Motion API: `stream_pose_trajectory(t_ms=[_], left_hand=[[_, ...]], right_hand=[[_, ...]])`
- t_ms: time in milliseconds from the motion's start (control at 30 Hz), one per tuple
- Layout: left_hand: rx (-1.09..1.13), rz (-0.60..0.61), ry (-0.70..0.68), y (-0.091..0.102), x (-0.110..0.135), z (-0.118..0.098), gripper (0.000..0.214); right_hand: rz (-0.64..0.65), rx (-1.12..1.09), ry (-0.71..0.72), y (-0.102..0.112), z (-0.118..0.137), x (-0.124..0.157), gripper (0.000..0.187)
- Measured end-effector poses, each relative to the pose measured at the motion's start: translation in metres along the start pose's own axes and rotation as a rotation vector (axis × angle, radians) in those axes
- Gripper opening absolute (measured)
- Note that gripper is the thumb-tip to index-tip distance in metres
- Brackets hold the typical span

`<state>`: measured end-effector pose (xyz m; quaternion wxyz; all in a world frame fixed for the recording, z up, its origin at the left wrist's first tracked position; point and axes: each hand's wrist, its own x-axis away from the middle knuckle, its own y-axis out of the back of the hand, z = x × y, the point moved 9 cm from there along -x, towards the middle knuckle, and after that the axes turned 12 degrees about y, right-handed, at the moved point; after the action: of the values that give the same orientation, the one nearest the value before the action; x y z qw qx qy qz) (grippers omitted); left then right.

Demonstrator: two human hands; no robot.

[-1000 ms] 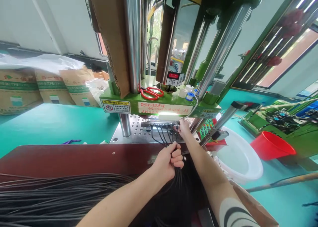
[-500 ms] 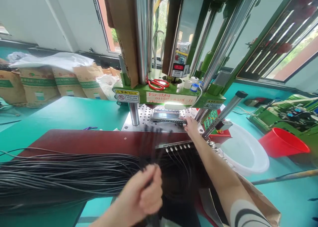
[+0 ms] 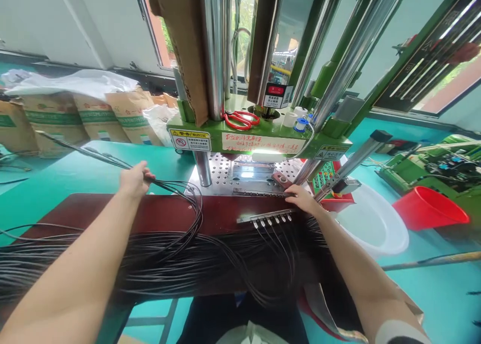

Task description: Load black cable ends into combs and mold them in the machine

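Clutching 1 blk cable bundle (image 3: 194,203) w/ L hand (image 3: 133,181), R hand (image 3: 302,200) pinching 1 metal bar (image 3: 259,193) near its end.

Over by the wall (image 3: 30,18) I can see at least 4 brown paper sacks (image 3: 52,105) with green bands, a crumpled sheet of whitish plastic (image 3: 77,83) draped across their tops. A pair of red-handled scissors (image 3: 242,119) lies near a small blue and white spool (image 3: 300,125). Off to the other side a red bucket (image 3: 415,211) stands near a wide white tub (image 3: 401,233), with a green machine (image 3: 428,168) behind the bucket and a pole (image 3: 432,260) in front
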<state>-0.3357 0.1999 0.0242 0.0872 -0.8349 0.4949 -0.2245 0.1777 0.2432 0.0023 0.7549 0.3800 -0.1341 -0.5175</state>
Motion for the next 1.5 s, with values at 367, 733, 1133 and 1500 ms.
stream_pose_trajectory(t_ms=[367,733,1133,1500], left_hand=[[-0.69,0.039,0.426,-0.007,0.004,0.048,0.014],[-0.991,0.927,0.35,-0.156,0.213,0.139,0.035],[-0.784,0.92,0.414,-0.234,0.245,0.195,0.038],[-0.114,0.802,0.803,-0.289,0.18,0.201,0.017]], right_hand=[[0.201,0.399,0.318,-0.002,0.057,0.032,0.034],[0.577,0.532,0.175,-0.016,0.062,0.032,0.036],[0.116,0.407,-0.043,0.053,0.076,-0.021,0.022],[-0.329,-0.17,-0.111,0.042,0.038,-0.1,0.024]])
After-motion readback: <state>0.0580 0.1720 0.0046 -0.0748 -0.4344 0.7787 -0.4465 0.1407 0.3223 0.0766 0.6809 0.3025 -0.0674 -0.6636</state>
